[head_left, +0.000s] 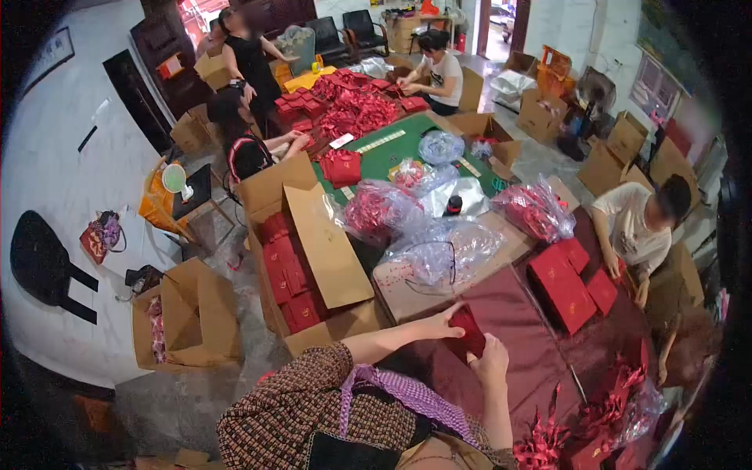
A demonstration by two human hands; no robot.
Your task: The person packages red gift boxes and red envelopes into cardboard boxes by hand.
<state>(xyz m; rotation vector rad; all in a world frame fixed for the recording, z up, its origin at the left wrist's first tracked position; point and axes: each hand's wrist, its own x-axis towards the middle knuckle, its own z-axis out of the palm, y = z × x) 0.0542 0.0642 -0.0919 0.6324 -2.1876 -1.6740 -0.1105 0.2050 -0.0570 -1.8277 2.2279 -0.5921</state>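
Note:
Between my two hands is a flat dark red piece (467, 332) that looks like a small folded gift bag. My left hand (445, 323) grips its upper left edge, thumb and fingers closed. At its lower right, my right hand (491, 360) is closed on the other edge. The piece is held over a table with a dark red cover (509, 313). Some of the fingers are hidden from view.
Left of my arms stands an open carton (333, 249) with red gift bags (286, 266). Clear plastic bags (446, 251) lie ahead. Red bags (564, 286) lie near a person (638, 223) on the right; red ribbons (544, 435) lie lower right. Others work around the far green table (407, 145).

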